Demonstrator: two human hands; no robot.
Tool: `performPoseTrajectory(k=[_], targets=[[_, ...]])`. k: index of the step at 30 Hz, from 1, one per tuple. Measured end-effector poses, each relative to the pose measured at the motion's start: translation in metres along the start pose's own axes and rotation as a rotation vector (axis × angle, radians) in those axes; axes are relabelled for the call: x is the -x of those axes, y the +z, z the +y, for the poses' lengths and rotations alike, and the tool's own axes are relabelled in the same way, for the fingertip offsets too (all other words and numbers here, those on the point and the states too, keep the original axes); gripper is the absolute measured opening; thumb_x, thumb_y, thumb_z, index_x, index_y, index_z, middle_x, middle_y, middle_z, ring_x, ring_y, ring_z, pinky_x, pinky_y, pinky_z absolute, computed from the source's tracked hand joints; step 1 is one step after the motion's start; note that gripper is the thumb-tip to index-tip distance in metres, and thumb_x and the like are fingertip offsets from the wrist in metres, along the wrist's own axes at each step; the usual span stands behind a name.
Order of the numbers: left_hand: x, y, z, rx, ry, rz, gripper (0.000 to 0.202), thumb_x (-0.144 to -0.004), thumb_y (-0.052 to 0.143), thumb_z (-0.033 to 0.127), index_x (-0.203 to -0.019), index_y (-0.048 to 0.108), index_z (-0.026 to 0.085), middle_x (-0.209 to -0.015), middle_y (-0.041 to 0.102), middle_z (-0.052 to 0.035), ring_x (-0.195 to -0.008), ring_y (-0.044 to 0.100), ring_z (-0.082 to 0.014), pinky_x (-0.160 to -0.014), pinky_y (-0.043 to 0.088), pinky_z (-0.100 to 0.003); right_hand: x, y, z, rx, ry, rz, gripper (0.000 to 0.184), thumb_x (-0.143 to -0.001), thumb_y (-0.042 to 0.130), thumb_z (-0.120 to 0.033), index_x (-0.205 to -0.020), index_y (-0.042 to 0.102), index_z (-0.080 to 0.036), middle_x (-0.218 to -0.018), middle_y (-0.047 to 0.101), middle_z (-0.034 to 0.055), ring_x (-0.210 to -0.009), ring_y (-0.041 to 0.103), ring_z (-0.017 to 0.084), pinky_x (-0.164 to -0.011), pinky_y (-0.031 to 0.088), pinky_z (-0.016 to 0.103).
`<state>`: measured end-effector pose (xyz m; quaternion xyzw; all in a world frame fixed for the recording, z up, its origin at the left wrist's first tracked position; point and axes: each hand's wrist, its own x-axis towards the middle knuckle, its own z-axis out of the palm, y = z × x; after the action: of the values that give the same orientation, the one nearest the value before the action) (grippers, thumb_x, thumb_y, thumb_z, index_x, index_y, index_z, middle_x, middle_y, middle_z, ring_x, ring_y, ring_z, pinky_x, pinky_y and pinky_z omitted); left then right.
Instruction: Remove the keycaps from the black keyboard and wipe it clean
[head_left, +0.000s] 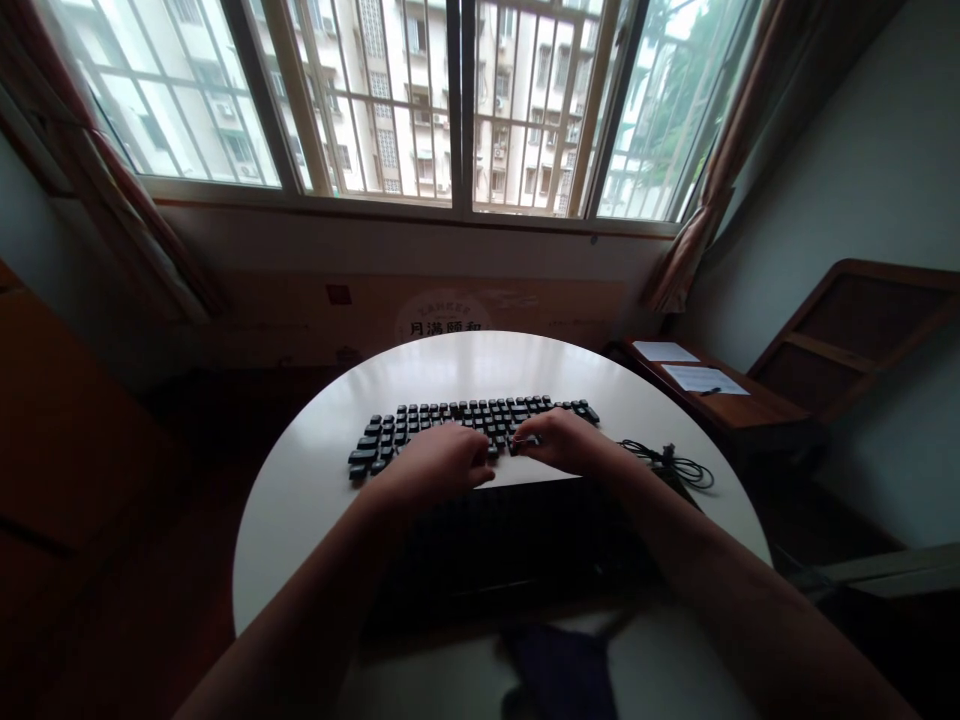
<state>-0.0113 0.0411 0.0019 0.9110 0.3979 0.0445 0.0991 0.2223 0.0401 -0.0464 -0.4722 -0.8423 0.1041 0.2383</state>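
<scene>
Loose black keycaps [382, 438] stand in rows on the round white table [300, 540], laid out like a keyboard. My left hand [448, 458] is over the near side of the rows, its fingers curled; whether something is in them is hidden. To its right, my right hand [559, 438] reaches down with thumb and forefinger closed around a small black keycap [516, 446] at the near edge of the rows. A dark keyboard body [525, 540] lies between my forearms, its details lost in shadow.
A coiled black cable [679, 465] lies on the table's right side. Beyond it a wooden chair [772, 410] holds paper sheets [701, 379] and a pen. Near me is a dark purple cloth-like thing [562, 665]. A barred window [457, 110] and a cardboard box [300, 310] are behind.
</scene>
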Motion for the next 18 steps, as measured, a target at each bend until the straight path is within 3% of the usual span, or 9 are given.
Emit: performPoseTrajectory(k=[2, 5, 18], targets=[[0.004, 0.0, 0.0, -0.015, 0.001, -0.172, 0.015, -0.077, 0.067, 0.035, -0.074, 0.072, 0.021, -0.076, 0.071, -0.003, -0.066, 0.061, -0.0183, -0.055, 0.037, -0.026, 0.001, 0.006, 0.001, 0.07, 0.038, -0.034, 0.017, -0.081, 0.071, -0.02, -0.095, 0.079, -0.026, -0.089, 0.079, 0.0019, -0.084, 0.073, 0.02, -0.076, 0.05, 0.026], [0.006, 0.001, 0.0, -0.019, 0.014, -0.288, 0.018, -0.076, 0.068, 0.037, -0.07, 0.072, 0.02, -0.071, 0.07, -0.0024, -0.061, 0.059, -0.0175, -0.052, 0.035, -0.026, 0.001, 0.012, 0.001, 0.129, 0.056, -0.08, 0.018, -0.08, 0.071, -0.021, -0.095, 0.08, -0.027, -0.09, 0.079, 0.0017, -0.086, 0.073, 0.022, -0.074, 0.05, 0.026], [0.003, 0.007, 0.003, -0.024, 0.075, -0.355, 0.021, -0.075, 0.066, 0.04, -0.073, 0.074, 0.02, -0.066, 0.067, -0.0012, -0.056, 0.055, -0.0165, -0.05, 0.034, -0.027, -0.001, 0.024, -0.003, 0.243, 0.069, -0.026, 0.012, -0.084, 0.069, -0.027, -0.092, 0.079, -0.027, -0.096, 0.075, 0.0014, -0.085, 0.07, 0.02, -0.066, 0.046, 0.025]])
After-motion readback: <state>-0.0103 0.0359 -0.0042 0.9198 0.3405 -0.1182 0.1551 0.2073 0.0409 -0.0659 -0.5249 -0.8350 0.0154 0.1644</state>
